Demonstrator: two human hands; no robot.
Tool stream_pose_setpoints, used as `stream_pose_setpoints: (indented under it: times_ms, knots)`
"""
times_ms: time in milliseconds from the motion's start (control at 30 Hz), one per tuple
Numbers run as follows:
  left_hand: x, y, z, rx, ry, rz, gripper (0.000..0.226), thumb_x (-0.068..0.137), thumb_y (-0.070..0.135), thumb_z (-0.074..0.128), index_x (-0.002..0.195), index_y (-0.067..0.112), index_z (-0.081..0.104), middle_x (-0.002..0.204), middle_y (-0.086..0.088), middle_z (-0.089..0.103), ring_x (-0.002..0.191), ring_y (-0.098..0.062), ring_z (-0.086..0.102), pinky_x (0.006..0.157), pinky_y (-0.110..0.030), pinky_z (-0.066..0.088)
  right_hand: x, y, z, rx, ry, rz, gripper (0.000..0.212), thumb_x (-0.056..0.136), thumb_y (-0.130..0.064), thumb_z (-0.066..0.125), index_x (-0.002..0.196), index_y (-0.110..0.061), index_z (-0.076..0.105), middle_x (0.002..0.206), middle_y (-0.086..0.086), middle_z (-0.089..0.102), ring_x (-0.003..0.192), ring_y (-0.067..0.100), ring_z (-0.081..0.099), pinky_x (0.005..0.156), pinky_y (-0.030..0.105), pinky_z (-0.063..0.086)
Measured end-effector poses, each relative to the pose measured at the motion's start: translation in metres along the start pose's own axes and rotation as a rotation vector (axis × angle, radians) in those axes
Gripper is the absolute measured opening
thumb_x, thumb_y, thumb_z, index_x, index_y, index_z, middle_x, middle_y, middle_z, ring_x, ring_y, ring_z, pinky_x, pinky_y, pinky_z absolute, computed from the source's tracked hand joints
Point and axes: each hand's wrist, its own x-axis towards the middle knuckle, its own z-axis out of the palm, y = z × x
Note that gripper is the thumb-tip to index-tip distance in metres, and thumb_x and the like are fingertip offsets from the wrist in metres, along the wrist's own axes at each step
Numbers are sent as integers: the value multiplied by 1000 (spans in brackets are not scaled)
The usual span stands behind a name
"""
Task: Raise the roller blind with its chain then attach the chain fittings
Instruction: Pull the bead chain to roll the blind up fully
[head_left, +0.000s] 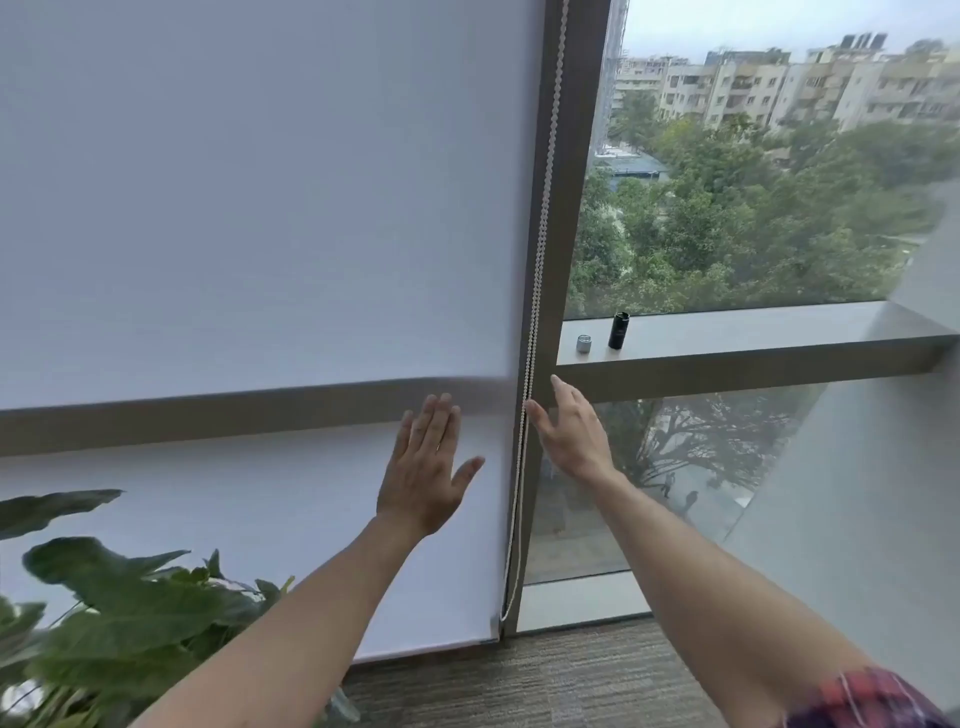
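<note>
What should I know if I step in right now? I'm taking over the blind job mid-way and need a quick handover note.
Left hand: open, fingers straight, in front of the roller blind, holding nothing.
Right hand: open, thumb close by the bead chain, not gripping it.
The chain hangs along the window post, its loop ending near the floor.
The blind is fully down, its bottom edge near the carpet.
A small silver piece and a black cylinder stand on the ledge.
Done: nothing visible. Left: raise the blind, attach fittings.
</note>
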Motion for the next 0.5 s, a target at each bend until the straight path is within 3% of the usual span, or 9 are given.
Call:
stream_pose_setpoints:
  times_ms: [233,367,500]
  knots:
    - [1,7,11,-85,-100,2,71,101,54,27,156,10,11,166,-5,1,151,-16,-9,121,-32,-7,30,-37,-4,177,67,70,38,94,-37,61,124,-13,62,112,7,69,108,27,62,93,40,49]
    - [3,11,13,-163,-136,15,68,102,49,34,155,12,16,165,-5,12,153,-17,3,119,-30,-1,42,-48,-4,276,78,71,28,92,-35,64,110,-13,64,96,3,69,92,23,64,86,38,51]
    - [7,14,10,-255,-90,33,61,100,43,46,151,12,32,160,-5,31,150,-20,20,119,-34,16,51,-55,-9,412,81,64,20,95,-30,62,106,-13,63,90,-3,65,90,19,62,83,32,48]
